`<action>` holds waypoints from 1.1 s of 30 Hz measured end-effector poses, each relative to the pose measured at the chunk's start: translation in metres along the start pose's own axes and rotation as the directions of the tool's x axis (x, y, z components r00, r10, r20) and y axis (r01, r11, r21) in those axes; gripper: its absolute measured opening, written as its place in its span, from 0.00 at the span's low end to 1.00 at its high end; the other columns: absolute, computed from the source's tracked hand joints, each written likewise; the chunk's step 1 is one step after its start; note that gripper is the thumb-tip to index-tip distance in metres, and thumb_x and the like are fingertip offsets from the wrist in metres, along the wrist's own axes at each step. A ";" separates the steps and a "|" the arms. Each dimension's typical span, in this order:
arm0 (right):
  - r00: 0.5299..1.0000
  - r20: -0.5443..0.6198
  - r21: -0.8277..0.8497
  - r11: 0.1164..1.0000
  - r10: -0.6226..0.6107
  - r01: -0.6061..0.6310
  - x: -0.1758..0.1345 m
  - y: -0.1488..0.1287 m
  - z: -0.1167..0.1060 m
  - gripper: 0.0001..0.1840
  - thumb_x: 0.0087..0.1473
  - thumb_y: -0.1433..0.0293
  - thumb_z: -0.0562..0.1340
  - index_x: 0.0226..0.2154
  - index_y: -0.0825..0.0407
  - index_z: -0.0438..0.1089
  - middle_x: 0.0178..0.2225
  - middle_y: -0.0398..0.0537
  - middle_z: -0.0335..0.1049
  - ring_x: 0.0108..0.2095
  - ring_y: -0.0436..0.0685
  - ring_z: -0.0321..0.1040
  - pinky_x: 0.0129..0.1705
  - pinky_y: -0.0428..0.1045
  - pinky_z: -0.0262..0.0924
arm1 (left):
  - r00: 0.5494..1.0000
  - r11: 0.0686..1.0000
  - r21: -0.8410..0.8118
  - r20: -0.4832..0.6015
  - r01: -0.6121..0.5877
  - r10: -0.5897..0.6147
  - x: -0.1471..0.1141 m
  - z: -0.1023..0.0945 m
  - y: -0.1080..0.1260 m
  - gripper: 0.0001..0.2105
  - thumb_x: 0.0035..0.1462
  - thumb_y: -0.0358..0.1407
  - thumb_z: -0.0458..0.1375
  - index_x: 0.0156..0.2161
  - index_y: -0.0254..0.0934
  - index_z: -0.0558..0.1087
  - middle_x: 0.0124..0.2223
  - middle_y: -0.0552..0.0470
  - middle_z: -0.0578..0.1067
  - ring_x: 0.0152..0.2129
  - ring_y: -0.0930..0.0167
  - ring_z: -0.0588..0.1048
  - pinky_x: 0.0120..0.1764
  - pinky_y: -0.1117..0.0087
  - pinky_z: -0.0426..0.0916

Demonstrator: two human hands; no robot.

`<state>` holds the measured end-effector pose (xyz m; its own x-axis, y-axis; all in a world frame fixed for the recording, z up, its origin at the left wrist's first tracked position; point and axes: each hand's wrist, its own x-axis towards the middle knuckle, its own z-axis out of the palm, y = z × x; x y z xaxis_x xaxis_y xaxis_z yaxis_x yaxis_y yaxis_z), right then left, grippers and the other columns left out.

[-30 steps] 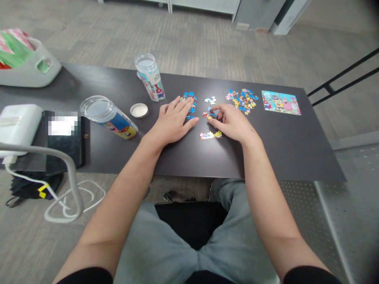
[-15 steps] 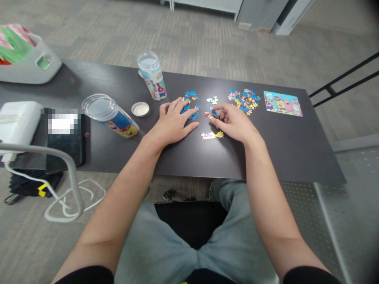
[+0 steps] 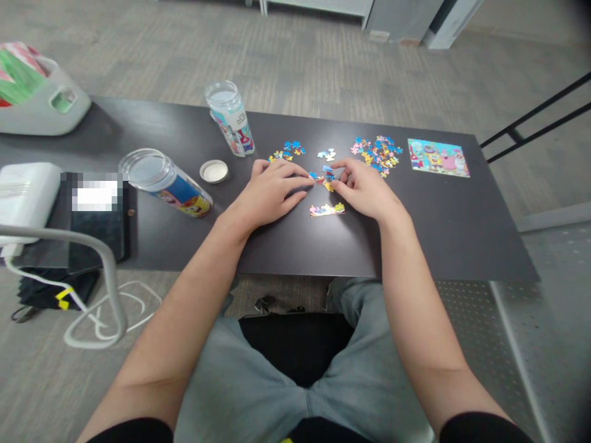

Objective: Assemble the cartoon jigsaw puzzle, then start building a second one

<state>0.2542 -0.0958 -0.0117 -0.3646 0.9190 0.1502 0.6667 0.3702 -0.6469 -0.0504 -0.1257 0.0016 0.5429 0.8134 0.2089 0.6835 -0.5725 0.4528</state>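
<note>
My left hand (image 3: 276,192) lies palm down with its fingers stretched out, the fingertips at the left side of a small cluster of joined jigsaw puzzle pieces (image 3: 320,180). On the right side, my right hand (image 3: 364,187) has its other fingers curled, while thumb and index finger grip a blue jigsaw puzzle piece (image 3: 328,171) at that cluster. Nearer to me is a joined strip of puzzle pieces (image 3: 327,210). Loose yellow and blue pieces (image 3: 294,147) lie beyond my left hand, and a few pale pieces (image 3: 327,154) lie farther back.
A heap of loose pieces (image 3: 377,154) and a picture card (image 3: 438,158) lie to the right. Two clear jars, one farther back (image 3: 233,126) and one nearer (image 3: 178,189), stand left beside a round lid (image 3: 213,171). A tablet (image 3: 98,227) and white device (image 3: 30,197) are far left.
My left hand's fingers have shifted toward the central cluster, uncovering yellow pieces behind them. My right hand stays at the cluster. The whole view has shifted slightly.
</note>
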 end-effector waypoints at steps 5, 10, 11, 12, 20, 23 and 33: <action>1.000 0.010 0.014 1.000 -0.014 0.014 0.000 0.000 0.000 0.20 0.74 0.69 0.70 0.64 0.49 0.83 0.39 0.49 0.79 0.45 0.68 0.79 0.46 0.60 0.69 | 1.000 0.999 -0.013 -0.007 -0.030 0.030 0.000 -0.002 0.002 0.15 0.82 0.45 0.64 0.61 0.55 0.94 0.68 0.46 0.93 0.73 0.48 0.82 0.77 0.32 0.58; 1.000 -0.004 0.021 1.000 0.005 -0.005 0.001 0.003 0.002 0.20 0.71 0.70 0.73 0.63 0.46 0.85 0.40 0.47 0.80 0.46 0.68 0.80 0.51 0.60 0.72 | 0.997 0.999 0.017 -0.060 0.047 -0.046 -0.002 -0.010 0.003 0.13 0.80 0.43 0.64 0.56 0.52 0.93 0.67 0.47 0.93 0.71 0.48 0.84 0.77 0.30 0.59; 1.000 -0.005 0.019 1.000 0.018 -0.018 0.001 0.003 0.001 0.20 0.71 0.71 0.73 0.63 0.45 0.86 0.40 0.47 0.80 0.46 0.67 0.79 0.53 0.61 0.73 | 0.995 0.998 0.025 -0.073 0.065 -0.063 -0.002 -0.011 0.004 0.12 0.80 0.42 0.65 0.56 0.51 0.93 0.66 0.47 0.94 0.70 0.48 0.85 0.77 0.30 0.60; 1.000 -0.009 0.017 0.999 0.027 -0.027 0.002 0.004 0.001 0.20 0.71 0.72 0.72 0.63 0.44 0.87 0.41 0.47 0.80 0.46 0.67 0.79 0.54 0.61 0.74 | 0.993 0.996 0.032 -0.088 0.083 -0.080 -0.002 -0.011 0.004 0.12 0.80 0.41 0.65 0.55 0.51 0.92 0.65 0.47 0.94 0.69 0.48 0.85 0.76 0.30 0.60; 0.999 0.001 -0.057 0.997 -0.042 0.042 -0.004 -0.009 0.000 0.17 0.76 0.66 0.74 0.61 0.41 0.96 0.49 0.53 0.74 0.49 0.69 0.78 0.60 0.66 0.76 | 0.978 0.988 0.052 -0.153 0.148 -0.139 -0.003 -0.010 0.005 0.09 0.80 0.40 0.66 0.54 0.49 0.91 0.65 0.45 0.92 0.68 0.47 0.83 0.74 0.32 0.61; 0.995 0.057 -0.073 0.994 -0.077 0.081 -0.006 -0.015 -0.001 0.18 0.79 0.64 0.72 0.61 0.37 0.97 0.50 0.53 0.74 0.51 0.70 0.78 0.60 0.66 0.75 | 0.984 0.992 0.043 -0.138 0.118 -0.111 -0.004 -0.009 0.003 0.12 0.79 0.42 0.67 0.60 0.50 0.90 0.67 0.44 0.91 0.69 0.47 0.81 0.73 0.33 0.62; 0.993 0.060 -0.087 0.990 -0.105 0.110 -0.003 -0.009 -0.006 0.22 0.75 0.66 0.73 0.66 0.50 0.92 0.46 0.54 0.79 0.46 0.70 0.78 0.57 0.63 0.75 | 0.999 0.999 0.006 0.005 -0.043 0.043 -0.008 -0.003 0.003 0.17 0.83 0.42 0.62 0.65 0.58 0.92 0.77 0.47 0.86 0.78 0.46 0.75 0.78 0.31 0.59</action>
<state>0.2532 -0.1008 -0.0022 -0.4710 0.8652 0.1721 0.6765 0.4795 -0.5590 -0.0542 -0.1332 0.0038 0.5741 0.7877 0.2234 0.6627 -0.6073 0.4382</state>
